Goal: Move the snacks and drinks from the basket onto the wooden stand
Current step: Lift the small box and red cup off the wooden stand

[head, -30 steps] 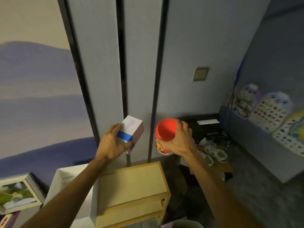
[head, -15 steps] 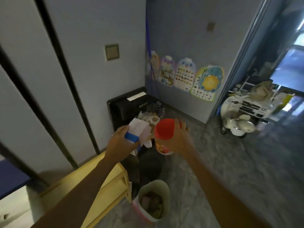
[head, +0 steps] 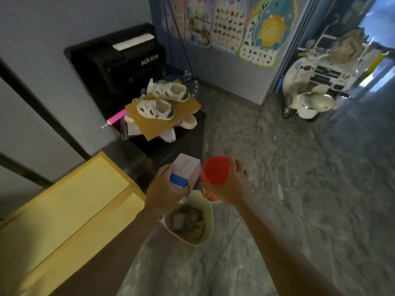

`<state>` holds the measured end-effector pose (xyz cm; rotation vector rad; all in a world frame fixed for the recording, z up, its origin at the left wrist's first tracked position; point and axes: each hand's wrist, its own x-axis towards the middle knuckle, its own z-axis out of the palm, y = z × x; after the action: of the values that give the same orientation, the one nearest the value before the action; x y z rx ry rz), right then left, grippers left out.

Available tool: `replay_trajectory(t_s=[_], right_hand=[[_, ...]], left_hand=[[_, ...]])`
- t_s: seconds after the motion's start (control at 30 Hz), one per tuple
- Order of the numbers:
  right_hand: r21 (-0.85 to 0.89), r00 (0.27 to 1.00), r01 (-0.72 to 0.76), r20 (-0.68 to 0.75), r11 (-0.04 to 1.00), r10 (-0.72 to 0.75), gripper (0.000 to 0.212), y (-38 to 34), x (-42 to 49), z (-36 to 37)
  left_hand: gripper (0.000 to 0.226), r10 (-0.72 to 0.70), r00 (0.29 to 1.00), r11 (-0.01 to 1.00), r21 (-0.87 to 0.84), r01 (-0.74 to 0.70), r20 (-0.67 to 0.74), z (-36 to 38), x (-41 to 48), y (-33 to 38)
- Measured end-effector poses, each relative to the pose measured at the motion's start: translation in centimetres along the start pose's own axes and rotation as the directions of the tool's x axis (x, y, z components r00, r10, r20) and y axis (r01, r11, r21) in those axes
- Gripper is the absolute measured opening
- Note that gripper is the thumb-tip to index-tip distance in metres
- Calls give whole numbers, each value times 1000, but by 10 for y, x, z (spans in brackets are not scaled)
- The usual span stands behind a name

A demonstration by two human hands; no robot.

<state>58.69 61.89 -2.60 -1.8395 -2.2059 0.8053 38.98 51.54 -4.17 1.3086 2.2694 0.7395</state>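
Observation:
My left hand (head: 163, 190) grips a white box with a blue band (head: 184, 173). My right hand (head: 229, 188) holds a round snack cup with a red lid (head: 214, 170), tilted so the lid faces me. Both are held side by side in the air, just above a pale basket (head: 208, 212) that stands on the floor with several packets inside. The yellow wooden stand (head: 68, 206) is at the lower left, its top bare, to the left of my left forearm.
A black appliance (head: 119, 60) sits against the wall, with white shoes (head: 156, 108) on cardboard in front of it. A cream toy scooter (head: 307, 101) stands at the right by a doorway. Posters hang on the far wall. Grey marble floor spreads to the right.
The view has swung right and down, from the wall and stand to the floor and basket. Both hands still hold the box and the cup, now lower and over the basket.

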Motion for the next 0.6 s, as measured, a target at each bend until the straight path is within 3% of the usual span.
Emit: replay_trajectory(t_s=[0.3, 0.43, 0.6], right_hand=[[72, 989, -89, 122, 993, 80, 158, 102, 30, 251], [62, 979, -83, 189, 995, 69, 147, 127, 31, 307], [-11, 983, -57, 176, 998, 58, 147, 142, 30, 331]], left_hand=[[99, -115, 990, 991, 72, 109, 80, 203, 21, -186], [104, -112, 986, 993, 42, 107, 122, 249, 15, -235], [110, -56, 991, 998, 23, 54, 122, 267, 12, -246]])
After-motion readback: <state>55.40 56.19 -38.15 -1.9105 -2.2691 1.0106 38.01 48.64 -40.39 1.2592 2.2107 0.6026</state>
